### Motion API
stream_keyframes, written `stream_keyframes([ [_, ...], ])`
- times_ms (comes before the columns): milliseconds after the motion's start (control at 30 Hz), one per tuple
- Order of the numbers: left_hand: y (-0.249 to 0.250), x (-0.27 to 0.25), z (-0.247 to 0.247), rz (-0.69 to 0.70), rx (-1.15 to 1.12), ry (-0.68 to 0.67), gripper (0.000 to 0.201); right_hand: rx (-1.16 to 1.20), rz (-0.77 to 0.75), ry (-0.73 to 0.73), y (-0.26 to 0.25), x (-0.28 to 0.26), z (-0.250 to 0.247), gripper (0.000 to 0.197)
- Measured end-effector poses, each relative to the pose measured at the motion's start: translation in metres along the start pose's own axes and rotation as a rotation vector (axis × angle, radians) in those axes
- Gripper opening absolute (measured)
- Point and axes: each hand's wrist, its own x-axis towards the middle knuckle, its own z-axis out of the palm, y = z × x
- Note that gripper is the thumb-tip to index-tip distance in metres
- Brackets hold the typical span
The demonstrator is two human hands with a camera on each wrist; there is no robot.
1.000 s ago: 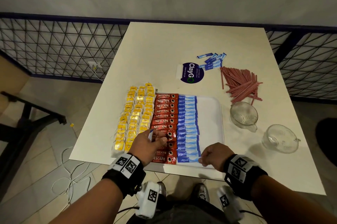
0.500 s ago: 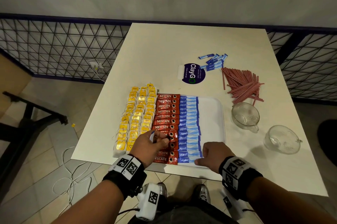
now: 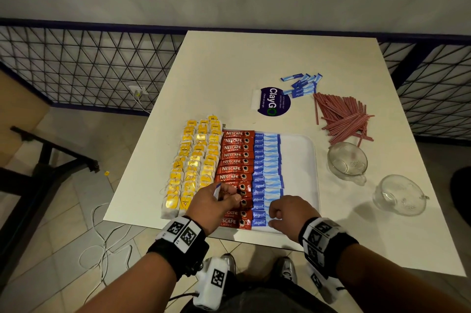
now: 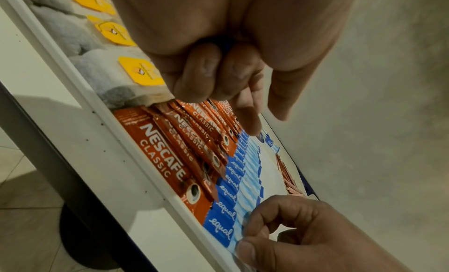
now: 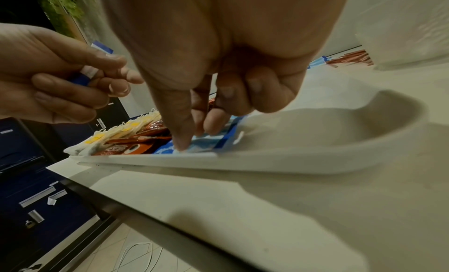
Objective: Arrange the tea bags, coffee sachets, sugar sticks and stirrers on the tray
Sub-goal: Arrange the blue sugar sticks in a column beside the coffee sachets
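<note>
Your left hand hovers over the Nescafe sachets, curled round spare sugar sticks; your right hand pinches the nearest Equal stick on the tray.

Both hands hover close together, left fingers curled tight, right fingertips pressing down.

Right of my tray: two empty glass cups. Round purple sticker farther on the white table. Cables on floor, left.
</note>
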Motion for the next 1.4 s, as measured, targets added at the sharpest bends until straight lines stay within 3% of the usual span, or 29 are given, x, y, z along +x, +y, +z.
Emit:
stream_keyframes([
  [433,-0.003,0.001,0.0,-0.003,0.037,-0.028,0.013,0.045,0.01,0.01,-0.002,0.0,0.001,0.02],
  [533,0.001,-0.002,0.002,-0.096,-0.088,-0.186,0.023,0.178,-0.007,0.119,-0.009,-0.006,-0.01,0.023],
  [633,0.002,-0.001,0.009,-0.181,-0.127,-0.37,0.047,0.453,-0.148,0.201,-0.027,-0.014,-0.029,0.007],
  [767,0.017,-0.001,0.022,-0.114,-0.017,-0.586,0.061,0.571,-0.272,0.14,-0.042,-0.018,-0.042,0.012],
  [833,0.024,-0.002,0.025,-0.08,0.008,-0.632,0.051,0.564,-0.233,0.142,-0.038,-0.018,-0.043,0.015],
  [1000,0.019,0.002,0.019,-0.127,-0.294,-0.464,0.003,0.723,0.0,0.165,-0.016,-0.019,-0.048,0.02],
  [1100,0.018,0.004,0.021,-0.096,-0.236,-0.361,0.012,0.824,0.053,0.148,-0.01,-0.023,-0.048,0.018],
  [1233,0.019,0.007,0.029,0.064,0.032,-0.179,0.011,1.103,0.134,0.147,-0.012,-0.027,-0.052,0.016],
  [1300,0.02,0.006,0.032,0.121,0.034,-0.131,0.015,1.132,0.149,0.157,-0.01,-0.028,-0.053,0.01],
  [1400,0.02,0.002,0.033,0.057,-0.06,-0.131,0.017,1.132,0.145,0.159,-0.006,-0.029,-0.052,0.006],
])
